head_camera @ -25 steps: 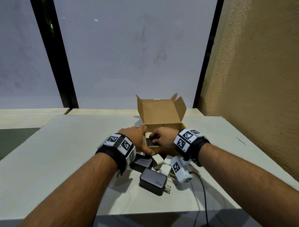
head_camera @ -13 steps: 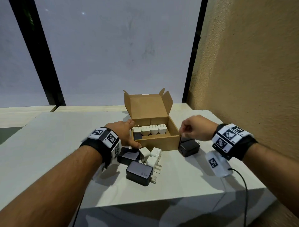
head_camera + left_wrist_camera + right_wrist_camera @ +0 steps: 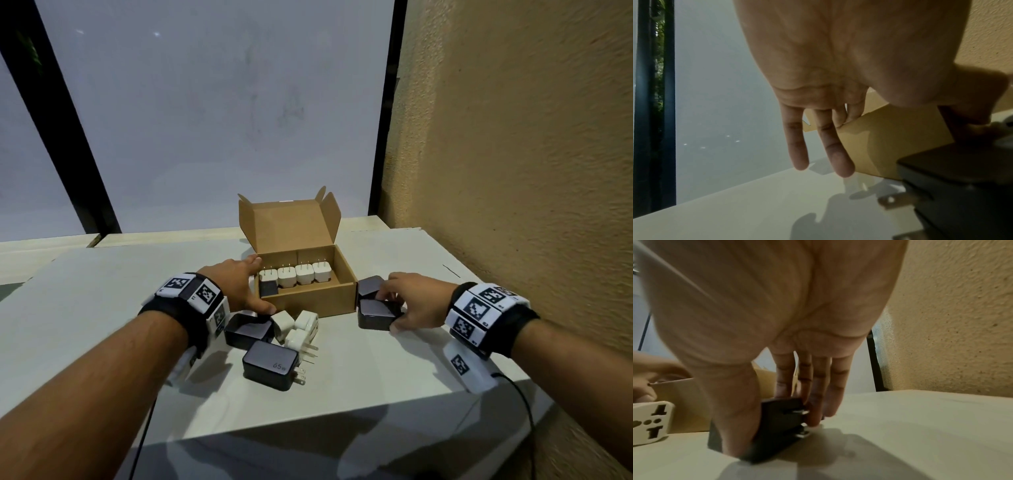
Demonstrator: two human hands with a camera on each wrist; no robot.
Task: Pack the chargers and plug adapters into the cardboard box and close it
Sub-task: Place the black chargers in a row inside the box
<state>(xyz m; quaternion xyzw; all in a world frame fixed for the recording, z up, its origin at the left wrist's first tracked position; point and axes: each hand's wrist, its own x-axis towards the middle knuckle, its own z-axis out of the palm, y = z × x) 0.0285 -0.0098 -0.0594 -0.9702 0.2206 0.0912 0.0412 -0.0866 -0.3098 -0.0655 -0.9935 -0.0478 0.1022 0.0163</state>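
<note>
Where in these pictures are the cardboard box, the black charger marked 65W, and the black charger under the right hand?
cardboard box (image 3: 310, 301), head view, front wall.
65W charger (image 3: 269, 363), head view, top face.
gripped black charger (image 3: 777, 420), right wrist view, pronged end.

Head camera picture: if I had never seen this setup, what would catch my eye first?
Probably the open cardboard box mid-table, its lid up, with four white plugs standing in a neat row inside. Next, the two hands: the left hand rests against the box's left side, while the right hand grips a black charger just right of the box. More chargers lie loose in front.
</note>
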